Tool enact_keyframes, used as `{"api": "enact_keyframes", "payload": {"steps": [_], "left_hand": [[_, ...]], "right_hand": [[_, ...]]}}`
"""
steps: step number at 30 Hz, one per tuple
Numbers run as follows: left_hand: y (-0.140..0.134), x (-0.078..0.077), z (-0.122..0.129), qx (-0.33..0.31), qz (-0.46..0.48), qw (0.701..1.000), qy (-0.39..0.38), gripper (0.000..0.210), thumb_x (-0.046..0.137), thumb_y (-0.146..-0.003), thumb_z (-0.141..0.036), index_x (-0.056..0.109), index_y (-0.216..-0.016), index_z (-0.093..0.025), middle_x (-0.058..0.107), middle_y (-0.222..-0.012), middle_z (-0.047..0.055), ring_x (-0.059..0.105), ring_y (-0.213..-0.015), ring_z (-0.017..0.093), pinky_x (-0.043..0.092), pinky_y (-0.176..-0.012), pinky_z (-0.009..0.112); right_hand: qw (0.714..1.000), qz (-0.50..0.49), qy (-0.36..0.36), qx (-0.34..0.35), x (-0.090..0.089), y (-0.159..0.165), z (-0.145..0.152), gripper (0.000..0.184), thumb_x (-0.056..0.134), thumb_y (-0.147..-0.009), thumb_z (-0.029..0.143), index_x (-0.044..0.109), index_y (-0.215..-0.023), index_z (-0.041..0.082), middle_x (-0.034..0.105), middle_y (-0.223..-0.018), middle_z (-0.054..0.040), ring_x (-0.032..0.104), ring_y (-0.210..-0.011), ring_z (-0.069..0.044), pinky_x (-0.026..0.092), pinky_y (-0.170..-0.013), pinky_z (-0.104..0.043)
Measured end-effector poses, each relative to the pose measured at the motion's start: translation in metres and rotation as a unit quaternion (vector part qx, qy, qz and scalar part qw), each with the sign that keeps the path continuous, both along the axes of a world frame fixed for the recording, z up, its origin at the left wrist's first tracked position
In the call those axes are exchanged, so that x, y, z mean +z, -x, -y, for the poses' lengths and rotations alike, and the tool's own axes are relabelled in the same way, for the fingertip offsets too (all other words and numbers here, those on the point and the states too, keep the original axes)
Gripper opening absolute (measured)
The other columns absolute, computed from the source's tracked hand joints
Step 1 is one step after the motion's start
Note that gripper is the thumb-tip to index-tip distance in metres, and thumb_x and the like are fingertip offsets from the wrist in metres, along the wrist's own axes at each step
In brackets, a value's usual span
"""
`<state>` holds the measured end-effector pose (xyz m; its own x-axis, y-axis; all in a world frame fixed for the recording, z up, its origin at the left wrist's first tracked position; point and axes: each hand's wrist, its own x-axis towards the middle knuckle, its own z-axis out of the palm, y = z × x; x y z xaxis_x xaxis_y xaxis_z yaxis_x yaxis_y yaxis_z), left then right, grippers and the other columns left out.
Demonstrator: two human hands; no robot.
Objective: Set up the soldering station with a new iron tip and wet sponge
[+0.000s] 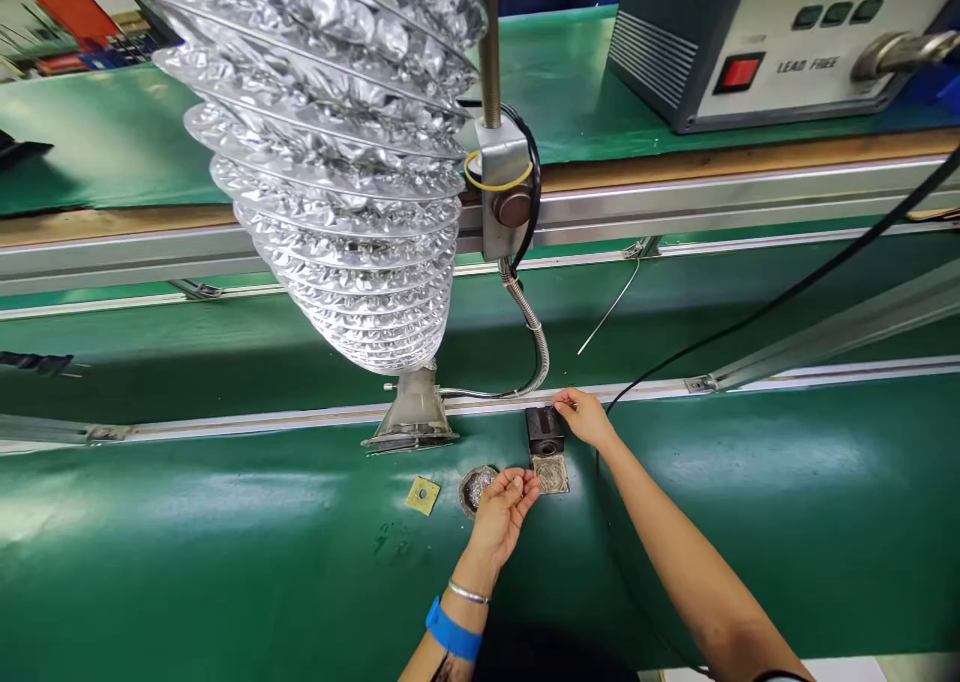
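Glossy green bench (787,522) with metal rails (750,197), foil duct (337,162) overhead.

Small black block (544,430) stands upright on green bench top (225,562), just below its metal rail, w/ a flat silvery plate at its base. Right hand (587,417) fingertips touch block's top-right corner.

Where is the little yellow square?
In the head view, the little yellow square lies flat on the green mat, just left of the round metal dish and the left hand, below the silver duct's nozzle.
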<state>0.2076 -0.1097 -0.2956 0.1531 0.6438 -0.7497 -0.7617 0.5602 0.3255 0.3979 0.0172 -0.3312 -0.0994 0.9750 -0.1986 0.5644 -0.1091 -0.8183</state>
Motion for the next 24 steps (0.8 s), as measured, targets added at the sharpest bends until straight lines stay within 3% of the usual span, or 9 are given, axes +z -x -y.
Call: {"api": "enact_keyframes", "payload": {"steps": [4, 12, 19, 24], "left_hand": [[0.002, -0.002, -0.002, 0.017, -0.006, 1.0, 0.021, 0.01, 0.058, -0.077, 0.0, 0.062, -0.08, -0.009, 0.067, -0.07, 0.005, 0.069, -0.076, 0.017, 0.057, -0.076, 0.026], [0.004, 0.005, -0.008, 0.02, -0.037, 0.998, 0.043, 0.01, 0.06, -0.079, -0.004, 0.061, -0.087, -0.01, 0.068, -0.075, 0.007, 0.067, -0.064, 0.012, 0.056, -0.059, 0.02], [0.003, 0.006, -0.013, 0.031, -0.044, 0.998, 0.024, 0.017, 0.055, -0.075, 0.006, 0.063, -0.084, -0.007, 0.069, -0.077, 0.008, 0.068, -0.072, 0.013, 0.056, -0.072, 0.022], [-0.002, 0.004, -0.025, 0.007, -0.06, 0.998, -0.011, 0.021, 0.059, -0.076, 0.0, 0.059, -0.096, -0.009, 0.07, -0.081, 0.009, 0.068, -0.07, 0.012, 0.056, -0.068, 0.021]], "right_hand": [[0.999, 0.019, 0.0, 0.036, 0.001, 0.009, -0.004, 0.012, 0.052, -0.079, 0.021, 0.062, -0.084, 0.018, 0.067, -0.083, -0.0027, 0.059, -0.077, -0.015, 0.046, -0.075, -0.029], [0.989, 0.084, -0.039, 0.118, 0.004, 0.033, -0.014, 0.016, 0.052, -0.081, 0.012, 0.066, -0.084, 0.018, 0.067, -0.083, -0.0045, 0.052, -0.086, -0.02, 0.041, -0.082, -0.034], [0.979, 0.104, -0.056, 0.164, 0.007, 0.039, -0.018, 0.022, 0.05, -0.081, 0.008, 0.067, -0.087, 0.019, 0.067, -0.089, -0.0055, 0.05, -0.09, -0.021, 0.04, -0.086, -0.036], [0.98, 0.08, -0.057, 0.172, 0.014, 0.035, -0.015, 0.026, 0.053, -0.074, 0.004, 0.069, -0.088, 0.02, 0.065, -0.09, -0.0052, 0.05, -0.092, -0.021, 0.04, -0.088, -0.037]]}}
